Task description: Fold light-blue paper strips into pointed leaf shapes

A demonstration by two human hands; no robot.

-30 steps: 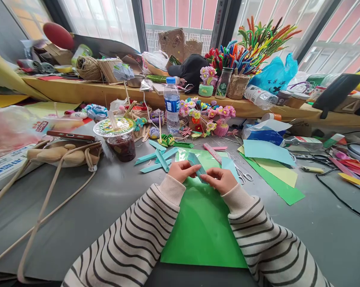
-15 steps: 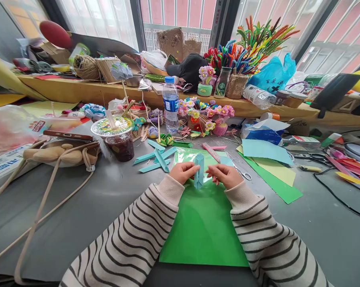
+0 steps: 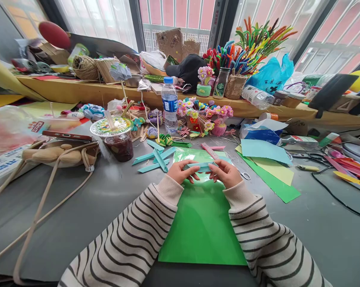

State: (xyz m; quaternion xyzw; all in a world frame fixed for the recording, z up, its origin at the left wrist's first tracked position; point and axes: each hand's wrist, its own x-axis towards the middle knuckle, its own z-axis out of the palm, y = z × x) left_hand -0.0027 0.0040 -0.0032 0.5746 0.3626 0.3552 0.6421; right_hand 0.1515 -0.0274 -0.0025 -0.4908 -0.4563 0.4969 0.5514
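A folded light-blue paper strip (image 3: 204, 167) lies level between my two hands, above a glossy green sheet (image 3: 208, 227). My left hand (image 3: 182, 171) pinches its left end, and my right hand (image 3: 225, 172) grips the right end between thumb and fingers. Beyond my fingers, a pink ruler (image 3: 209, 151) rests at the sheet's far edge. Several more folded blue paper strips (image 3: 160, 160) lie crossed on the grey table, left of my left hand. Scissors (image 3: 245, 175) show partly beside my right hand.
A lidded cup of dark drink (image 3: 118, 147) stands at left, near a beige bag (image 3: 60, 153) with a phone on it. A water bottle (image 3: 169, 107) stands at the back. Blue paper (image 3: 266, 150) and green paper (image 3: 283, 193) lie at right, near a black cable (image 3: 332, 199).
The blue paper strip has turned from upright to level. My right hand, apart from it before, now holds its right end.
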